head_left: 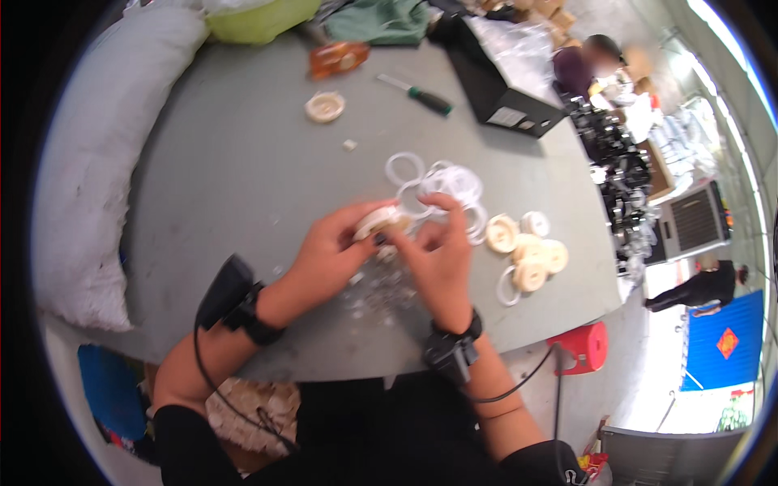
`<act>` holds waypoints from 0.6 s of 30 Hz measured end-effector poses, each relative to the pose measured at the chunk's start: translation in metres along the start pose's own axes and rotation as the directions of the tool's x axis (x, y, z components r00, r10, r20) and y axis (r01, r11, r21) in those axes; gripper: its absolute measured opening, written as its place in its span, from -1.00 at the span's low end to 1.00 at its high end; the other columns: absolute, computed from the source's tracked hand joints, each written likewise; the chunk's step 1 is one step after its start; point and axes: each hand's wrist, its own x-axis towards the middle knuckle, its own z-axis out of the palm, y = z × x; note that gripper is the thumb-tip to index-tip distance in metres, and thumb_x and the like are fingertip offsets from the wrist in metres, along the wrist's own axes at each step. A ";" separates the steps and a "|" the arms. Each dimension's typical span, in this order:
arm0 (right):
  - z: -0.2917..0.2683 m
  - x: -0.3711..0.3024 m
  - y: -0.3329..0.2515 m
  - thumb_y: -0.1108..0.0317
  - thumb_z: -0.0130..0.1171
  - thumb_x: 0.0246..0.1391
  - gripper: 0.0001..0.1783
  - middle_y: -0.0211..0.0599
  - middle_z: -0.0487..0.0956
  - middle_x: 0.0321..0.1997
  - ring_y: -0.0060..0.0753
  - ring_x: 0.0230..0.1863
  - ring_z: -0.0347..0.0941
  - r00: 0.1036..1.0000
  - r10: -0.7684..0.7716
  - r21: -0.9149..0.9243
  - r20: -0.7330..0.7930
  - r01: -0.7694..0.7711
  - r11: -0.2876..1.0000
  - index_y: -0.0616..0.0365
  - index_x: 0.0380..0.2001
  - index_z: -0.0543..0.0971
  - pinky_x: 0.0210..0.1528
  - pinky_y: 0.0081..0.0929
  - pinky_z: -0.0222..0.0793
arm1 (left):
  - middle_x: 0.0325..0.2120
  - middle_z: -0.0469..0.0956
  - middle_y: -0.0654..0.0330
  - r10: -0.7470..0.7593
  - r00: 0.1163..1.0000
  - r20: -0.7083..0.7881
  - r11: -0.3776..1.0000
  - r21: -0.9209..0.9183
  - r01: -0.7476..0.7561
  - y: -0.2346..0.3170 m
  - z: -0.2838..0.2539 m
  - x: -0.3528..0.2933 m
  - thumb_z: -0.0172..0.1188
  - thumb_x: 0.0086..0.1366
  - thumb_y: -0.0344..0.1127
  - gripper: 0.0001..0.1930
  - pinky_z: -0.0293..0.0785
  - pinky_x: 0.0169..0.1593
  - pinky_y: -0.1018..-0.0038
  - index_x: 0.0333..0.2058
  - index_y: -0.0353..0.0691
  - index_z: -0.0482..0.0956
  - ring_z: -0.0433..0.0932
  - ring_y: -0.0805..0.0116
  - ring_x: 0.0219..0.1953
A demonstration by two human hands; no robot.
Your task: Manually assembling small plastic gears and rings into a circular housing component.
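Note:
A round cream plastic part is held over the near middle of the table. My left hand is closed round its left side, fingers behind and thumb in front. My right hand meets it from the right, the thumb against its near face and the index finger raised and bent. A small dark spot shows at the thumbs, too blurred to name. Just beyond my right fingers lies a pile of white rings. Several cream round parts are grouped to the right of my right hand.
Small clear scraps litter the near table. Farther off lie a cream ring-shaped part, an orange packet, a green-handled screwdriver and a black box. A white sack lines the left edge. A red container stands below right.

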 end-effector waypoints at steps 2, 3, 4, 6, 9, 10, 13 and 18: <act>-0.002 0.000 0.009 0.39 0.27 -0.10 -0.55 -0.48 0.31 -0.76 -0.68 -0.70 0.18 0.995 -0.053 -0.024 0.090 0.055 0.998 0.23 -0.11 0.40 -0.61 -0.65 0.14 | -0.08 0.40 0.18 0.031 0.998 0.049 0.999 0.023 -0.032 -0.001 -0.001 0.000 -0.05 0.22 -0.53 -0.59 0.33 0.00 0.57 0.08 -0.33 0.28 0.38 0.48 -0.05; -0.005 0.000 0.016 0.39 0.25 -0.07 -0.60 -0.48 0.33 -0.75 -0.68 -0.69 0.19 0.983 -0.089 -0.074 0.159 0.102 0.992 0.24 -0.14 0.43 -0.60 -0.66 0.14 | -0.08 0.41 0.19 0.022 0.998 0.066 0.997 0.067 -0.026 -0.001 -0.001 0.001 -0.01 0.27 -0.44 -0.61 0.36 -0.02 0.58 0.08 -0.33 0.27 0.39 0.47 -0.05; -0.004 -0.001 0.014 0.39 0.25 -0.07 -0.60 -0.48 0.33 -0.75 -0.68 -0.69 0.19 0.983 -0.103 -0.086 0.153 0.117 0.989 0.24 -0.14 0.43 -0.60 -0.66 0.14 | -0.08 0.41 0.19 0.040 0.996 0.074 0.997 0.062 -0.045 0.001 -0.002 0.001 -0.01 0.27 -0.44 -0.61 0.36 -0.02 0.58 0.08 -0.33 0.27 0.39 0.47 -0.05; -0.002 -0.002 0.012 0.39 0.22 -0.03 -0.70 -0.47 0.37 -0.73 -0.69 -0.67 0.21 0.984 -0.042 0.110 0.171 0.023 0.994 0.26 -0.21 0.46 -0.59 -0.66 0.15 | -0.14 0.43 0.17 0.067 0.994 0.089 0.962 0.259 -0.087 0.005 -0.004 -0.001 0.00 0.27 -0.42 -0.65 0.34 -0.02 0.58 0.03 -0.34 0.28 0.41 0.49 -0.08; 0.001 -0.002 0.011 0.38 0.19 0.01 -0.72 -0.47 0.37 -0.74 -0.72 -0.67 0.22 0.979 0.002 0.142 0.203 -0.032 0.989 0.25 -0.21 0.44 -0.58 -0.67 0.16 | -0.17 0.44 0.14 -0.049 0.999 0.023 0.997 0.058 0.048 0.001 -0.007 -0.005 0.01 0.26 -0.43 -0.70 0.37 -0.04 0.58 -0.04 -0.33 0.30 0.43 0.48 -0.11; 0.001 -0.002 0.010 0.38 0.19 0.01 -0.72 -0.47 0.37 -0.74 -0.72 -0.67 0.22 0.979 0.004 0.144 0.205 -0.035 0.989 0.25 -0.21 0.44 -0.58 -0.67 0.16 | -0.17 0.44 0.14 -0.052 0.998 0.022 0.997 0.059 0.051 -0.002 -0.007 -0.004 0.01 0.26 -0.43 -0.70 0.37 -0.04 0.58 -0.04 -0.33 0.30 0.43 0.48 -0.11; 0.001 0.001 0.008 0.37 0.18 0.02 -0.73 -0.47 0.41 -0.73 -0.75 -0.67 0.24 0.977 0.056 0.156 0.207 -0.089 0.984 0.23 -0.21 0.42 -0.60 -0.69 0.16 | -0.15 0.44 0.10 -0.041 0.999 -0.005 0.998 -0.053 0.040 -0.003 -0.010 0.003 0.04 0.25 -0.44 -0.73 0.44 -0.05 0.51 -0.08 -0.33 0.32 0.46 0.43 -0.12; -0.001 0.003 0.004 0.41 0.13 0.05 -0.76 -0.45 0.50 -0.67 -0.73 -0.67 0.32 0.965 0.076 0.241 0.252 -0.139 0.960 0.22 -0.20 0.40 -0.63 -0.75 0.16 | -0.16 0.47 0.13 -0.199 0.980 -0.006 0.944 -0.270 0.190 0.000 -0.014 0.009 0.09 0.21 -0.44 -0.71 0.54 -0.10 0.41 -0.09 -0.34 0.35 0.51 0.37 -0.16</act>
